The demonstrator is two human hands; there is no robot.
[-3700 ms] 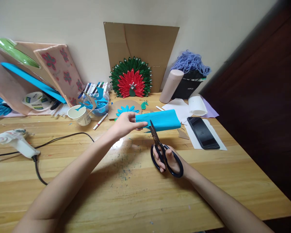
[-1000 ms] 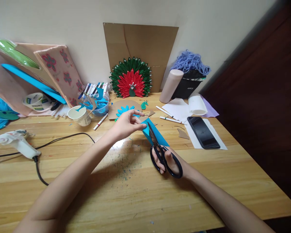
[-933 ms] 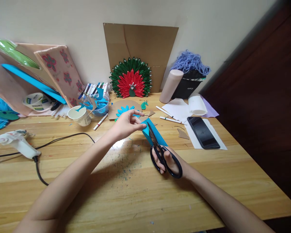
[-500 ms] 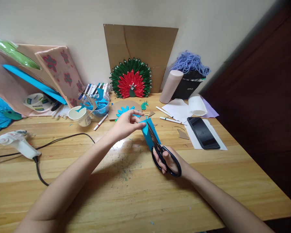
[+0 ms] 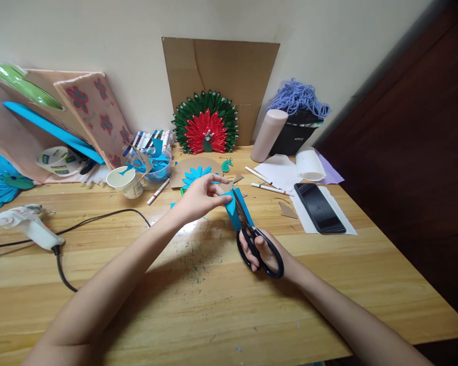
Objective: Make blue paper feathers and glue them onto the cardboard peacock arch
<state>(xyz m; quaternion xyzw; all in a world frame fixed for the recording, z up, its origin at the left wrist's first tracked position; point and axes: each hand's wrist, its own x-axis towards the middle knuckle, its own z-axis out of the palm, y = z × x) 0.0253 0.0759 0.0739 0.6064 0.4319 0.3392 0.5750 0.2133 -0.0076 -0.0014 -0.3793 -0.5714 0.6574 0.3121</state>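
Observation:
Between thumb and fingers, my left hand [image 5: 203, 197] pinches a strip of blue paper [image 5: 246, 207] near its far end, with a lighter petal-shaped piece [image 5: 231, 206] lying against it. My right hand [image 5: 265, 250] has its fingers through the black handles of a pair of scissors [image 5: 247, 227]. The blades lie along the paper, pointing away from me beside my left thumb. Behind my left hand, light-blue petals [image 5: 198, 174] rest on a round piece of cardboard [image 5: 177, 170]. A small green bird-head cutout [image 5: 226, 165] lies to their right.
A hot glue gun [image 5: 32, 227] with its cord lies at left. A paper cup [image 5: 124, 182] and a tub of blue scraps [image 5: 158, 168] stand behind. At right are a phone [image 5: 319, 208], markers [image 5: 269, 189] and a bottle [image 5: 269, 134]. A red-green peacock [image 5: 206, 122] leans on cardboard [image 5: 229, 66].
The scissor handles have come slightly closer together and shifted a little left. My left hand has barely moved. A small blue scrap now shows beside my left wrist.

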